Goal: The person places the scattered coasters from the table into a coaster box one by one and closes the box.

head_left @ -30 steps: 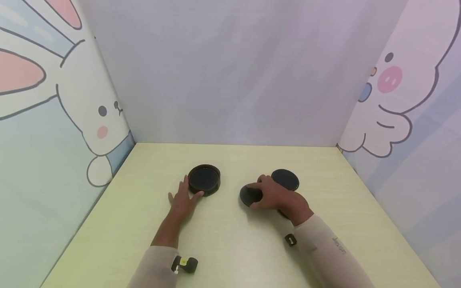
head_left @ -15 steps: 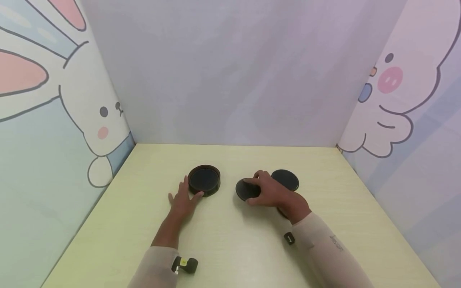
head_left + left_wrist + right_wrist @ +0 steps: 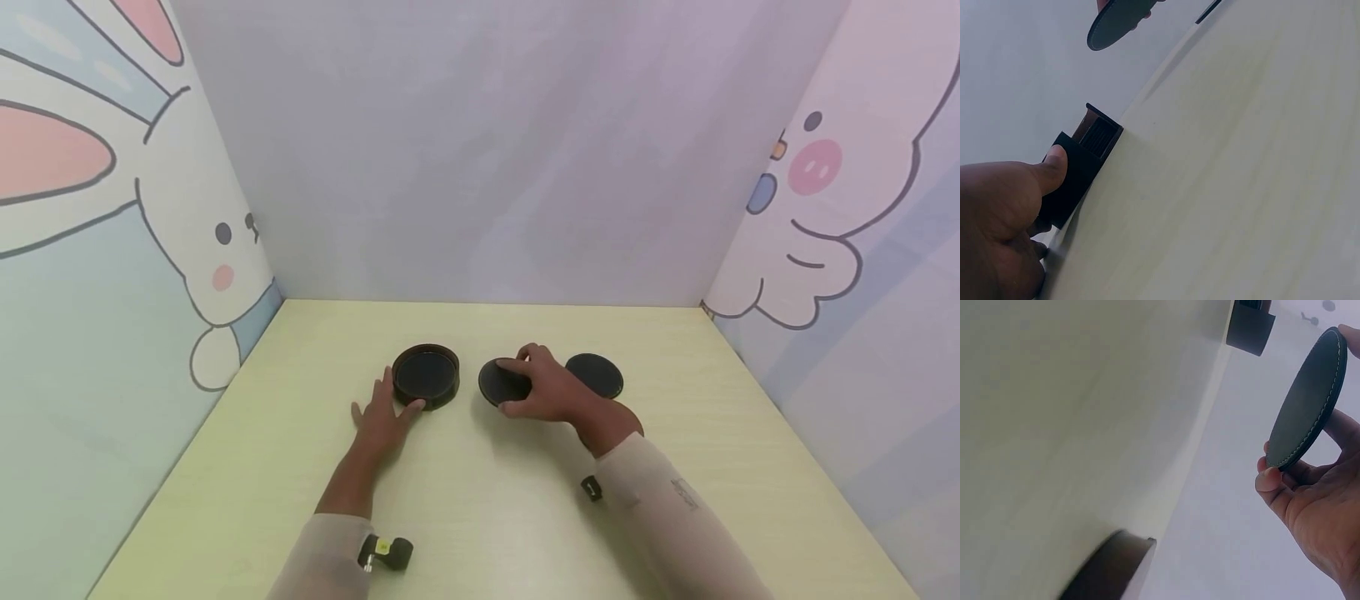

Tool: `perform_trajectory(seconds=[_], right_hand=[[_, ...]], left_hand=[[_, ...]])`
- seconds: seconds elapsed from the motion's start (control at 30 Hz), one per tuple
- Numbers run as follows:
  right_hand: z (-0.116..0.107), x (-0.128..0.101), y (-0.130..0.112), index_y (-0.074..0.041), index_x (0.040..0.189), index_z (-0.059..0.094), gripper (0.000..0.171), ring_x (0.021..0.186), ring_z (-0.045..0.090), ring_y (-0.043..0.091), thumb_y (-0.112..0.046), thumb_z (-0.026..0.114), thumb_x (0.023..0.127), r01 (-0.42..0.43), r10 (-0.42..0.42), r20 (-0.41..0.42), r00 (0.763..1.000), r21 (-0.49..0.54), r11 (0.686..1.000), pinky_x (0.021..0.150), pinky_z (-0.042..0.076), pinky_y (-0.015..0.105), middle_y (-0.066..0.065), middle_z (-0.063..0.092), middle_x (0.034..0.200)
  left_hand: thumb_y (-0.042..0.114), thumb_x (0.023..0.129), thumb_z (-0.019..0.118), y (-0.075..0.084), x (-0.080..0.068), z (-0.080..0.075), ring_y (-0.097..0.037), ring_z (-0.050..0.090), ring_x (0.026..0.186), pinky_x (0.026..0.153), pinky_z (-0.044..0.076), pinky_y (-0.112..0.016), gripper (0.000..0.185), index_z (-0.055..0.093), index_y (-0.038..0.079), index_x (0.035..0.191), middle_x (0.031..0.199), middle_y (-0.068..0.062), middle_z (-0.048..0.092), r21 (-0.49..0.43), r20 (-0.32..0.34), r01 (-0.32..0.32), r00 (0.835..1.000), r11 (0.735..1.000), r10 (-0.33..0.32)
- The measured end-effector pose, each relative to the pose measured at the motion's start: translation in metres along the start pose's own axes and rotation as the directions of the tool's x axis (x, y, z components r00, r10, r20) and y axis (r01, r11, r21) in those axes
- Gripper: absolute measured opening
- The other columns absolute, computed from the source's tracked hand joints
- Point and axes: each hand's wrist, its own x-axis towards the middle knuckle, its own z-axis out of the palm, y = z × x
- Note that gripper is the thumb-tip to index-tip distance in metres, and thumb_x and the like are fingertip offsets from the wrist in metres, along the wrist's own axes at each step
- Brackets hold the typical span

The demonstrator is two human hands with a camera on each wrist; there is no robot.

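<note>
My right hand (image 3: 551, 392) pinches a dark round coaster (image 3: 504, 382) by its edge, seemingly lifted off the table (image 3: 480, 508). My left hand (image 3: 381, 417) lies flat, fingers relaxed, thumb against the round holder (image 3: 425, 375). Another coaster (image 3: 594, 375) lies just beyond my right hand.

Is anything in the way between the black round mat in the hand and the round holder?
No, nothing visible. The right hand holds the coaster above bare table, just right of the holder. The left hand touches the holder's other, left side.
</note>
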Motion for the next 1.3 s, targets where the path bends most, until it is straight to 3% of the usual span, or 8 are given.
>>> perform_trajectory(seconds=[0.63, 1.0, 1.3], right_hand=[[0.017, 0.037, -0.033, -0.021, 0.161, 0.057, 0.079, 0.124, 0.049, 0.033, -0.047, 0.081, 0.090, -0.088, 0.089, -0.097, 0.991, 0.014, 0.996, 0.098, 0.054, 0.049, 0.014, 0.044, 0.141], [0.026, 0.052, -0.047, -0.019, 0.159, 0.059, 0.079, 0.124, 0.048, 0.033, -0.050, 0.081, 0.090, -0.063, 0.058, -0.128, 0.990, -0.035, 0.997, 0.097, 0.056, 0.048, 0.016, 0.048, 0.140], [0.035, 0.062, -0.057, -0.018, 0.158, 0.060, 0.078, 0.124, 0.047, 0.032, -0.051, 0.080, 0.090, -0.110, 0.100, -0.149, 0.984, -0.057, 0.992, 0.095, 0.057, 0.047, 0.016, 0.049, 0.136]], left_hand=[[0.048, 0.112, 0.058, 0.000, 0.002, 0.000, -0.053, 0.011, 0.168, 0.132, -0.019, -0.072, 0.097, -0.003, 0.008, 0.176, 0.183, -0.028, 0.004, 0.020, 0.010, 0.012, 1.000, 1.000, -0.012], [0.050, 0.112, 0.057, 0.002, 0.004, 0.001, -0.052, 0.009, 0.169, 0.132, -0.018, -0.072, 0.098, -0.004, 0.008, 0.176, 0.183, -0.028, 0.004, 0.029, 0.016, 0.001, 1.000, 1.000, -0.002], [0.048, 0.112, 0.058, 0.002, 0.002, 0.001, -0.053, 0.008, 0.169, 0.131, -0.018, -0.074, 0.098, -0.003, 0.005, 0.176, 0.182, -0.030, 0.005, 0.035, 0.017, 0.003, 1.000, 0.999, -0.003]])
